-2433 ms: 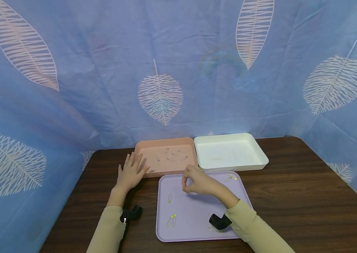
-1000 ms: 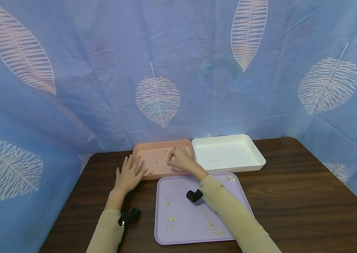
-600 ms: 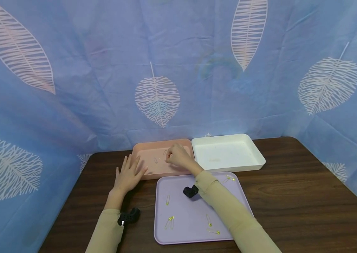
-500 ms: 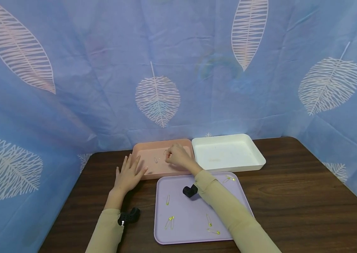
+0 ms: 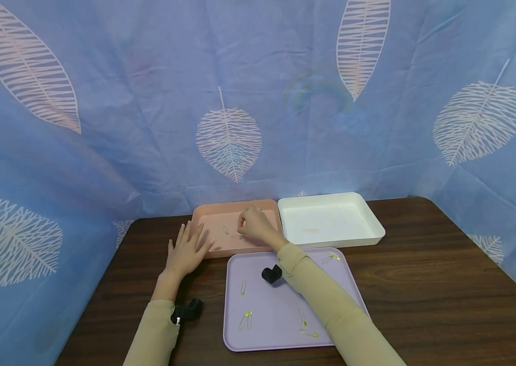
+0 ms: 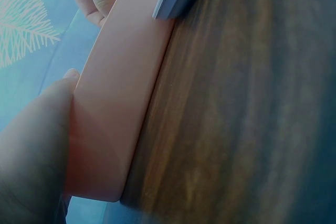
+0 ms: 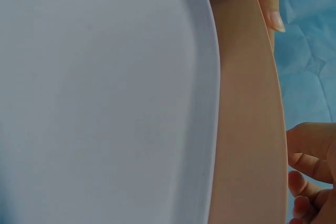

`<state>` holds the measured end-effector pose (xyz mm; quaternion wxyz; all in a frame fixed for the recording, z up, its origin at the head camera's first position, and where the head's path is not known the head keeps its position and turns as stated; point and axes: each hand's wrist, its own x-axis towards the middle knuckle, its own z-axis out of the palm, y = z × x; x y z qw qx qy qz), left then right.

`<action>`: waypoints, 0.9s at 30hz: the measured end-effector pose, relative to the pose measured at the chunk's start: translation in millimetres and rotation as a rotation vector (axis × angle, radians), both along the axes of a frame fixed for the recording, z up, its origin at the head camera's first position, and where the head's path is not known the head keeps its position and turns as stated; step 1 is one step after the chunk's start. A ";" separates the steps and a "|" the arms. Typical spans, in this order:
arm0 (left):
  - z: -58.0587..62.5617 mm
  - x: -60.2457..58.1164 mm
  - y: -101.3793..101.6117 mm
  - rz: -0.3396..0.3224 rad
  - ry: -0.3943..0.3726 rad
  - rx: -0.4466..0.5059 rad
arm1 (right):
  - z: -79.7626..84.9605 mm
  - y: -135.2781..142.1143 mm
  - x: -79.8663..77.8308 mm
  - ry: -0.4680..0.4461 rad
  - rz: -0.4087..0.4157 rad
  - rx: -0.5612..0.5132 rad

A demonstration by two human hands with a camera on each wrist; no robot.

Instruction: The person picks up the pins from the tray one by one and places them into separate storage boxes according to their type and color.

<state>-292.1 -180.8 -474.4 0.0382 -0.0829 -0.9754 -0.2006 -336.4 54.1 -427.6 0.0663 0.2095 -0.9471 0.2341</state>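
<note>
My right hand (image 5: 254,222) is over the shallow pink tray (image 5: 212,244), fingers bent and thumb near the index finger. The tray wall hides its fingertips in the right wrist view, so I cannot tell whether they pinch anything. A silver safety pin (image 5: 225,230) lies left of that hand inside the tray; part of another shows just below the fingers. My left hand (image 5: 187,251) rests with spread fingers at the tray's left end, its thumb (image 6: 39,124) at the near rim. Several yellow-headed safety pins (image 5: 246,320) lie on the lavender tray (image 5: 271,335).
A white tray (image 5: 331,218) stands right of the pink one, the two side by side. The lavender tray sits in front of them, under my right forearm. All are on a dark wooden table (image 5: 422,279), with a blue leaf-patterned cloth (image 5: 157,127) behind.
My right hand has gone from pinching over the lavender tray to the pink tray, then shifted slightly there. It now covers a silver pin visible earlier. My left hand has stayed put.
</note>
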 end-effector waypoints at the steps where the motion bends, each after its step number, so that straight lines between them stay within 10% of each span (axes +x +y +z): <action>1: -0.2 -0.2 0.1 0.001 0.000 0.000 | -0.2 0.1 0.0 0.002 -0.002 -0.001; 27: 0.0 1.1 0.0 0.000 0.006 0.003 | 13.3 42.6 23.5 0.031 0.030 -0.059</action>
